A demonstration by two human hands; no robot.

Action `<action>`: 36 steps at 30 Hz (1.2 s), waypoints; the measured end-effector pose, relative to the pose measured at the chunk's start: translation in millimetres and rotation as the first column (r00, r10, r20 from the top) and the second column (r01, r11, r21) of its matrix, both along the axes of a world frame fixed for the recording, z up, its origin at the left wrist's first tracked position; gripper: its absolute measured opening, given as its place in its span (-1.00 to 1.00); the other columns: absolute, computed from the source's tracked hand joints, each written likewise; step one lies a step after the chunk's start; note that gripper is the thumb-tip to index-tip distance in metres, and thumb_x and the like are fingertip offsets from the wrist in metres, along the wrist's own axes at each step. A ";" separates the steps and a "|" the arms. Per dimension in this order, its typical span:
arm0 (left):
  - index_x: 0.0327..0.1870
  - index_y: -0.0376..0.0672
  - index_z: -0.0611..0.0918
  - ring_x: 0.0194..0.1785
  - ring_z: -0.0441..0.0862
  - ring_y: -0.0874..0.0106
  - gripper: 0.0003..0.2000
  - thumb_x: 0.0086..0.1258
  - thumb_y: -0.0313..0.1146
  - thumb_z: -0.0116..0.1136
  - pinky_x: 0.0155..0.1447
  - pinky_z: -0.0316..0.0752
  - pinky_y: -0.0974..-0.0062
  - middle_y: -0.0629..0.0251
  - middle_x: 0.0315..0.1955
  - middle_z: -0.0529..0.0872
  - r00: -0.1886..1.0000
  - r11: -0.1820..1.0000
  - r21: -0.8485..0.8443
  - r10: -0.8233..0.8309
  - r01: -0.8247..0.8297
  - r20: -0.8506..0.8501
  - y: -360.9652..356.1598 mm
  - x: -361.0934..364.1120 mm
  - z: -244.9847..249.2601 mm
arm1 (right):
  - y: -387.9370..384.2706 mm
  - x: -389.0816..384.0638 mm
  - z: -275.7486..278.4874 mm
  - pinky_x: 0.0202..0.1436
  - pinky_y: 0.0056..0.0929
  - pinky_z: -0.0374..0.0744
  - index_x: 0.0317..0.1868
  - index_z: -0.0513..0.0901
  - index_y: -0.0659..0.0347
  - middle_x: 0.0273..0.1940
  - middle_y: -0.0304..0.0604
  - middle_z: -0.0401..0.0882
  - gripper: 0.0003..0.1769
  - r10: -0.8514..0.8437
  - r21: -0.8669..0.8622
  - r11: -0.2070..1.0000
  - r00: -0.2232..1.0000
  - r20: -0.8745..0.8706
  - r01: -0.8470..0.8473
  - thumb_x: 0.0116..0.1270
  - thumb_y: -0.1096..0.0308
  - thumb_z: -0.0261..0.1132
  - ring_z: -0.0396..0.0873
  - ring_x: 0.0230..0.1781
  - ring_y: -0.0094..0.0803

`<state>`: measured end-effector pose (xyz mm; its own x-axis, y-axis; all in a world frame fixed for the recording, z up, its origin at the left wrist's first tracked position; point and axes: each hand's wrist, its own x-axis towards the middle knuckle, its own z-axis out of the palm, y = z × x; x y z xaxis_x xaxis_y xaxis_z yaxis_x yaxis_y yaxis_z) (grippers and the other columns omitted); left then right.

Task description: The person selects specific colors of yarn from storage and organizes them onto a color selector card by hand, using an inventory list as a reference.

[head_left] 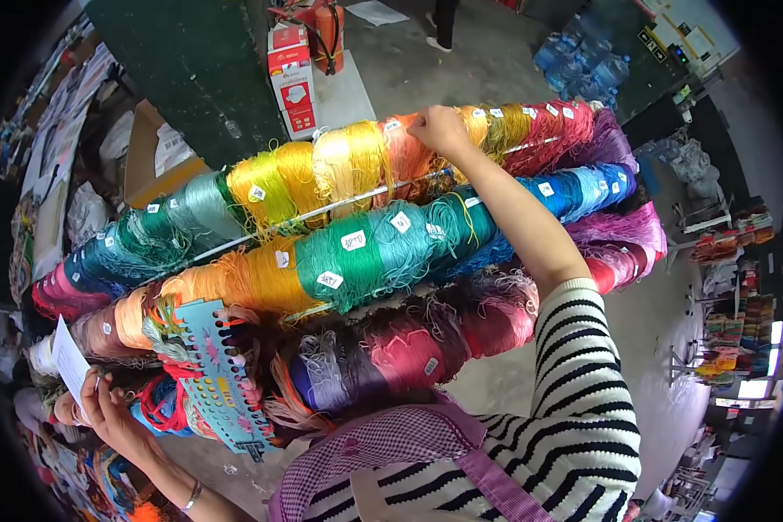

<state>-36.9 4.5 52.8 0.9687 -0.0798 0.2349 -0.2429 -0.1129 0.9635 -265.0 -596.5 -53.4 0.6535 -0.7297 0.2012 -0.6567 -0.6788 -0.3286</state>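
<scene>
My right hand (441,130) reaches to the far row of thread skeins, its fingers closed at the orange thread skein (406,155) beside a small white tag (392,124). In my left hand (106,409), low on the left, is a white paper slip (70,361). Close to that hand lies a light-blue perforated thread card (213,374), with bits of coloured thread along its edges. Nearer rows hold green skeins (348,283), golden skeins (274,287) and pink skeins (406,358), several with handwritten tags.
White rods (348,205) run along the skein rows. Behind them stand a fire extinguisher (329,39), red-and-white boxes (291,83) and an open cardboard box (152,157). Large water bottles (583,65) sit at the back right, and more thread racks (735,326) stand to the right.
</scene>
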 end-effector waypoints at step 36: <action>0.06 -0.31 0.58 -0.22 0.52 0.63 -0.74 0.45 -0.41 0.01 -0.06 0.41 0.70 0.31 -0.15 0.66 0.881 0.866 0.164 -0.465 0.473 -0.088 -128.6 -65.6 37.7 | 8.6 -36.8 109.3 -0.19 -0.53 0.46 -0.28 0.62 0.23 -0.52 -0.30 0.56 -0.82 0.040 0.468 0.784 0.785 0.618 -0.408 0.38 0.32 0.17 0.48 -0.47 -0.60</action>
<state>-102.4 -124.1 90.6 0.8157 -0.5631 0.1327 -0.2677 -0.1641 0.9494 -301.7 -587.9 56.0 0.7170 -0.6706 0.1900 -0.0852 -0.3549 -0.9310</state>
